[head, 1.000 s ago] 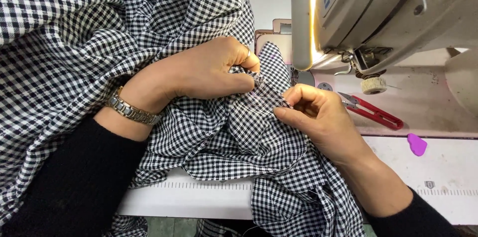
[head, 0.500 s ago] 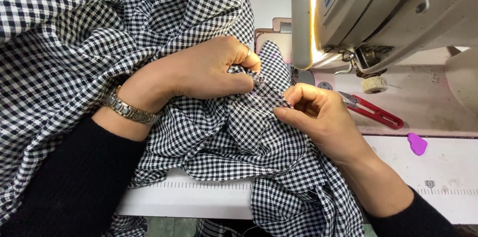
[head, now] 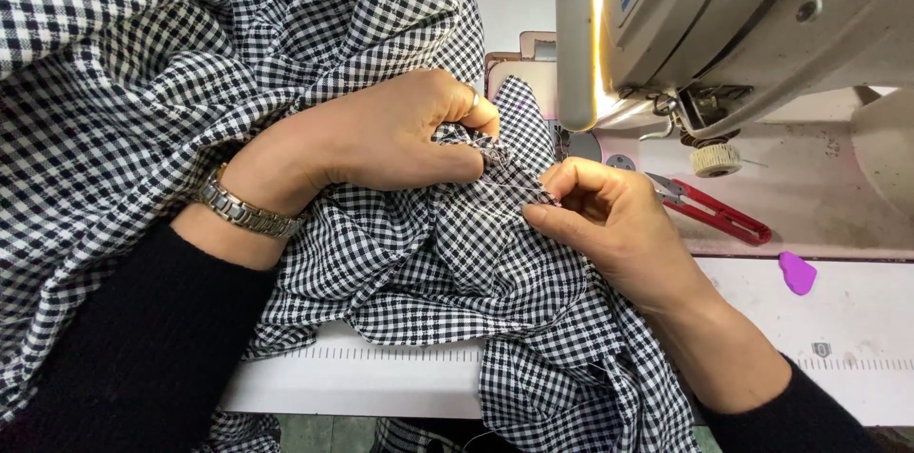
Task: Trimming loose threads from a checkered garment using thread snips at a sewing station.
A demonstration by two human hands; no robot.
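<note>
Little has moved since a second ago: both hands stay bunched on the checked cloth in front of the sewing machine, and only the fingers have shifted slightly.

Left of the sewing machine (head: 724,25), the left hand (head: 381,134) is clenched on a fold of the black-and-white checked cloth (head: 438,263), thumb and forefinger pinching it; a ring shows on one finger and a metal watch (head: 243,208) sits on the wrist above a black sleeve (head: 133,348). Just below the machine's head, the right hand (head: 609,225) is curled, its fingertips (head: 543,213) pinching the same fold, almost touching the left thumb. A thin thread seems to run between the two pinches, though it is too fine to be sure.

The cloth lies heaped left of the machine and in front of it, covering most of the table on that side and spilling over the near table edge (head: 362,386), where a printed ruler strip shows. One point of the fabric reaches up beside the machine's lit needle area.

Under the machine's arm, to the right of the right hand, the white table (head: 857,320) is open. Red-handled thread snips (head: 714,210) lie there near the knuckles, and a small purple piece (head: 798,272) lies further right of them, well apart from the cloth.
</note>
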